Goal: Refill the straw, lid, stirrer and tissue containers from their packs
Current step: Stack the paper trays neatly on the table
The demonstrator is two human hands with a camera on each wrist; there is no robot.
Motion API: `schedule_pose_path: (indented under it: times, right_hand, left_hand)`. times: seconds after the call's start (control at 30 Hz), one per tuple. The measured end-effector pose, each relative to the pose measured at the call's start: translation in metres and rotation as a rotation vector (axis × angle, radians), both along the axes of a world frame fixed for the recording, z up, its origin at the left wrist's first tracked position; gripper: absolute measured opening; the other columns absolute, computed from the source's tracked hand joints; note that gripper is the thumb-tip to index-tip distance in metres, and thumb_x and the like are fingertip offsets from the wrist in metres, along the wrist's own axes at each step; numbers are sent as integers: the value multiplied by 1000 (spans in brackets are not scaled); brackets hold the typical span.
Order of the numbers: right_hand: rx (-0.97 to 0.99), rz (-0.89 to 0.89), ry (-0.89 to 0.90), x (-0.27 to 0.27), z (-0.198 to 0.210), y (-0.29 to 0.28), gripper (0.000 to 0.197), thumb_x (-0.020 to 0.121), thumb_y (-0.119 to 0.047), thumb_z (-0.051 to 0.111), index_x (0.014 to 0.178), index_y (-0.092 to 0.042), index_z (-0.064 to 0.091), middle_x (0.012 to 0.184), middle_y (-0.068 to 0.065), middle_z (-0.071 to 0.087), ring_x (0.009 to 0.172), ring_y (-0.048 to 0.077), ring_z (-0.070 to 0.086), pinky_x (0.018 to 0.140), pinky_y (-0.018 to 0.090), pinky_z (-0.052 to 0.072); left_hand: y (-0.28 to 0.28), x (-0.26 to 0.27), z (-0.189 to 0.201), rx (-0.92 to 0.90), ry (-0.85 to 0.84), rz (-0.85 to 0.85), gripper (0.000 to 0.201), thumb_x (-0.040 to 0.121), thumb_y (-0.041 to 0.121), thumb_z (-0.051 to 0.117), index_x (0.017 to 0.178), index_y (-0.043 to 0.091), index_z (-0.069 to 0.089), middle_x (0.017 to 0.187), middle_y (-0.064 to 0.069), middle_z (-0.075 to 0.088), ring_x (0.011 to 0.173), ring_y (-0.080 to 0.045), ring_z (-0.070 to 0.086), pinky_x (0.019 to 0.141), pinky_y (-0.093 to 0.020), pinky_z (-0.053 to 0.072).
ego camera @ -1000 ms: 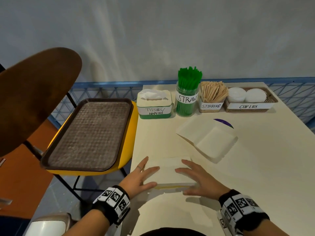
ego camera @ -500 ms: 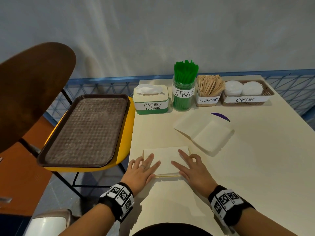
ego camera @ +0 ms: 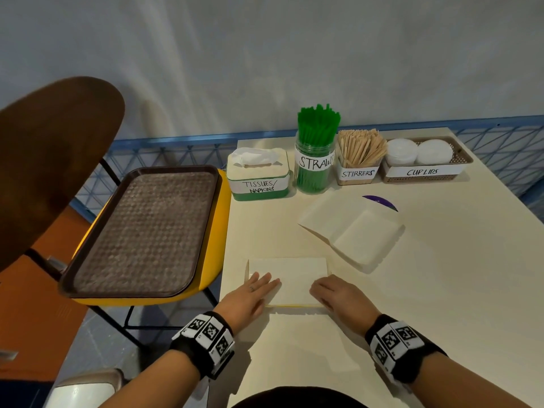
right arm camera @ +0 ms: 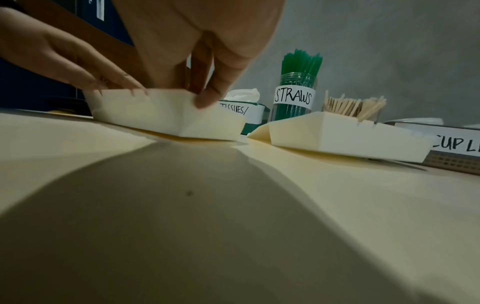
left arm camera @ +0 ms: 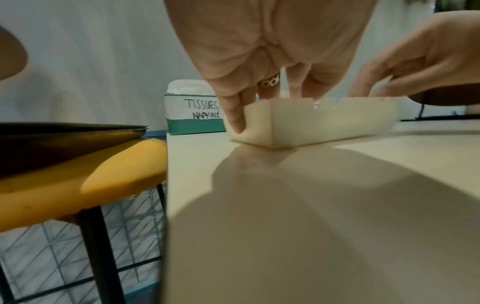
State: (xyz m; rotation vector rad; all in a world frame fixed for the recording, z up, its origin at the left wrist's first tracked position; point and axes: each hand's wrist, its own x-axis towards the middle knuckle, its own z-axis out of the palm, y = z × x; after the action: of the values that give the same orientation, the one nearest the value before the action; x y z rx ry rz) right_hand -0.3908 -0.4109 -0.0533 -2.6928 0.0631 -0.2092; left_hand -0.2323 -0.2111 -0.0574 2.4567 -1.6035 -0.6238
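Note:
A flat white pack lies near the table's front edge. My left hand rests on its left part with straight fingers, the little finger down its left end. My right hand holds its right near corner, thumb on the outer wall and curled fingers over the top. At the back stand the tissue box, the jar of green straws, the stirrer holder and the cup-lid basket.
A second white box lies open behind the pack, with a purple scrap beyond it. Left of the cream table, a brown tray sits on a yellow chair seat. A blue wire fence runs behind.
Both hands came in from spread beside the pack onto it. The left fingers now lie close together on top, and the right fingers have curled at the near right corner.

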Motion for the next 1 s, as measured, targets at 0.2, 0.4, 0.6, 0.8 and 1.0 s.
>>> schedule_pose_path:
  times: [0.2, 0.4, 0.6, 0.8, 1.0]
  right_hand:
    - [-210, 91, 214, 0, 0, -2, 43, 90, -44, 33, 118, -26, 60, 124, -11, 60, 113, 9, 57, 88, 27, 48]
    - [-334, 53, 292, 2, -12, 2, 50, 85, -35, 32, 132, -23, 43, 134, -9, 55, 119, 8, 57, 86, 37, 55]
    - [-314, -336, 111, 5, 16, -35, 63, 58, -10, 75, 119, -14, 62, 117, 1, 67, 103, 16, 66, 83, 49, 49]
    - [-363, -490, 341, -13, 15, -71, 35, 44, 4, 82, 69, -17, 68, 66, 3, 63, 62, 24, 64, 79, 40, 41]
    - [-166, -439, 358, -15, 11, -40, 14, 84, -13, 57, 96, -14, 65, 93, 4, 64, 84, 20, 61, 65, 23, 29]
  left_hand:
    - [-4, 1, -12, 111, -188, -69, 59, 95, 36, 19, 147, 34, -8, 136, -2, 54, 118, -24, 58, 86, -36, 53]
    - [-11, -14, -7, 259, -250, -53, 78, 99, 10, 16, 114, 41, -54, 154, -9, -23, 143, -33, -18, 116, -47, -7]
    - [-26, -5, 11, 346, -259, 62, 79, 91, -9, 28, 147, 26, -15, 157, -6, -17, 145, -27, -11, 115, -51, -6]
    - [-51, -1, 26, 295, -253, 97, 58, 100, 13, 31, 149, 21, 2, 158, -6, 0, 146, -24, 4, 116, -50, 1]
    - [-95, -43, 46, -108, -28, 40, 35, 100, 23, 35, 128, 10, 49, 126, -9, 54, 115, -25, 52, 91, -30, 39]
